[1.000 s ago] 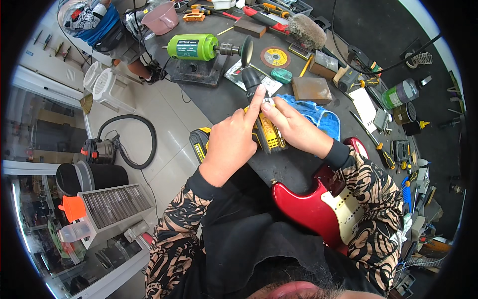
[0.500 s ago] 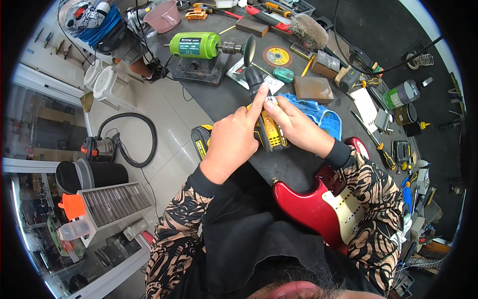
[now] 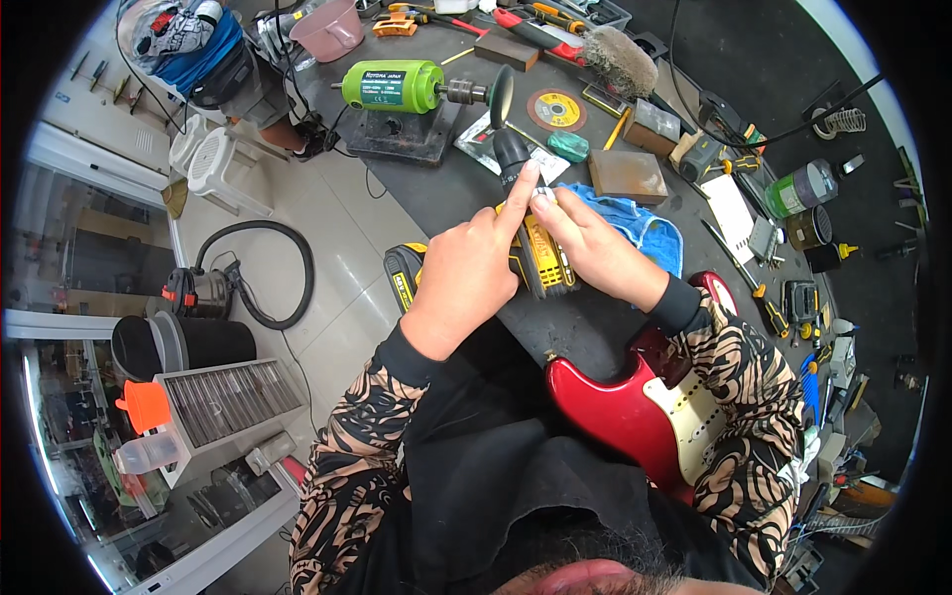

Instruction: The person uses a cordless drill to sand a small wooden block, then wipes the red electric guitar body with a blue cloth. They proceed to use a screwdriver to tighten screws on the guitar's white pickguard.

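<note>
A yellow and black cordless drill (image 3: pixel 543 260) is held over the near part of the workbench, its black chuck (image 3: pixel 510 149) pointing away from me. My left hand (image 3: pixel 461 278) is wrapped round its handle, index finger stretched along the body toward the chuck; the battery (image 3: pixel 405 273) shows left of that hand. From the right, my right hand (image 3: pixel 603 243) lies against the drill's upper side, fingers bent and thumb tip near the collar. Something small and shiny sits by that thumb; I cannot make it out. Close to my right forearm lies a red electric guitar body (image 3: pixel 605 407).
Beyond the drill stands a green bench motor (image 3: pixel 397 85) with a disc (image 3: pixel 502 97). A blue cloth (image 3: pixel 645 238), a brown block (image 3: pixel 627 177) and a cutting disc (image 3: pixel 556 110) lie nearby. Tools crowd the right side. A person (image 3: pixel 248 89) is at far left, near a white stool (image 3: pixel 230 169).
The whole view has shifted very slightly. Both hands keep the same hold on the drill.
</note>
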### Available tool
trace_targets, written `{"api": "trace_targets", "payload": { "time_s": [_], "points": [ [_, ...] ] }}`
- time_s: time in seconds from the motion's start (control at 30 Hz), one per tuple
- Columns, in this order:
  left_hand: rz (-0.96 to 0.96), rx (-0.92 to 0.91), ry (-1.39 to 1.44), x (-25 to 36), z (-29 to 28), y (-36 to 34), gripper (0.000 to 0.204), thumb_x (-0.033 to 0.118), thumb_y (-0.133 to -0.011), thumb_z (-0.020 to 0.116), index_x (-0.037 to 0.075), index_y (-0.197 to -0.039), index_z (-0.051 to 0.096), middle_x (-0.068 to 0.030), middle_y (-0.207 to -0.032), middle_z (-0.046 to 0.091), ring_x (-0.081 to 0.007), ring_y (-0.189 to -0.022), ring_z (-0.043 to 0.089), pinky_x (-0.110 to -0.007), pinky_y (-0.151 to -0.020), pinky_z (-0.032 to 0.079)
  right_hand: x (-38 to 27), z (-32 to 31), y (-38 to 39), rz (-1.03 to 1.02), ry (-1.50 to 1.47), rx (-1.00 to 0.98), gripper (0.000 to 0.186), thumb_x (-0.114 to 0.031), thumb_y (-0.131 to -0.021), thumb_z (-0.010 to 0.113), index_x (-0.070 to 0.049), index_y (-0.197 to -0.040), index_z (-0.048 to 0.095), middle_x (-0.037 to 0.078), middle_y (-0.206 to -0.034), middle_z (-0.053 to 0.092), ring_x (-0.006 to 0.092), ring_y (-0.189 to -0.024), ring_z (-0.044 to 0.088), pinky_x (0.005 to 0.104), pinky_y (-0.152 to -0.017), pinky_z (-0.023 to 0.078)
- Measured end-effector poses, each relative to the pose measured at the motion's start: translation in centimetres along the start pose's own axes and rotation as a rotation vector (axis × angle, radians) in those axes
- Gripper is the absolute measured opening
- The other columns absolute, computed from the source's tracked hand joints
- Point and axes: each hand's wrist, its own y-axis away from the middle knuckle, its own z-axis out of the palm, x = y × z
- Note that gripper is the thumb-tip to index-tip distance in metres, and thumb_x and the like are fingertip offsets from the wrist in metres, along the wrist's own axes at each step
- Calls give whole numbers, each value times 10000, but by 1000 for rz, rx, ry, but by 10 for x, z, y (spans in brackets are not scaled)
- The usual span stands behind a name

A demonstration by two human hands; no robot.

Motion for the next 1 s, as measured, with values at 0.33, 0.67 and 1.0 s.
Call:
{"api": "trace_targets", "payload": {
  "time_s": [0.33, 0.67, 1.0],
  "points": [
    [2, -12, 1, -1, 0, -1, 1135, -12, -743, 736, 248, -1746, 273, -166, -887, 679, -400, -754, 729, -503, -678, 608, 0, 1, 0, 4, -31, -1, 506, -496, -1191, 439, -3, -1173, 553, 80, -1039, 558, 141, -1009, 527, 323, -953, 483],
    [12, -27, -5, -3, 1, -2, 1134, -3, -749, 733, 248, -1750, 262, -167, -895, 682, -401, -754, 730, -499, -677, 608, 2, 2, -1, 0, -45, 12, 491, -489, -1191, 448, -10, -1184, 552, 70, -1050, 557, 128, -1019, 525, 314, -946, 482],
    [7, -3, 3, -2, 1, -2, 1114, 0, -756, 738, 244, -1744, 285, -167, -891, 685, -399, -747, 729, -497, -675, 609, 2, 1, 0, -4, -39, 4, 488, -494, -1191, 446, -19, -1190, 557, 58, -1041, 558, 120, -1011, 527, 308, -942, 484]
  ]
}}
